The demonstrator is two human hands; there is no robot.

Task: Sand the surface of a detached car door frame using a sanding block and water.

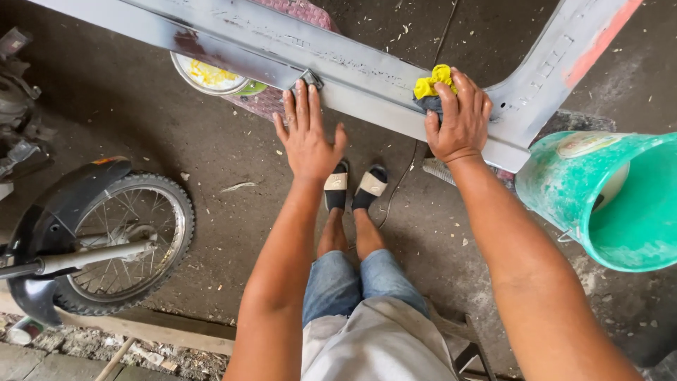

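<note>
A long grey primed metal body panel (367,70) runs across the top of the view, with a branch rising at the upper right. My left hand (307,134) lies flat with spread fingers against the panel's near edge, fingertips beside a small metal bracket (309,77). My right hand (460,118) presses a yellow cloth (431,83) and a dark pad under it onto the panel. My feet in black sandals (352,187) stand on the concrete floor below.
A green plastic bucket (606,197) stands at the right, close to my right forearm. A motorcycle front wheel (123,240) with black fender is at the left. A round tin (208,76) with yellow contents sits under the panel. A cable (405,173) trails on the floor.
</note>
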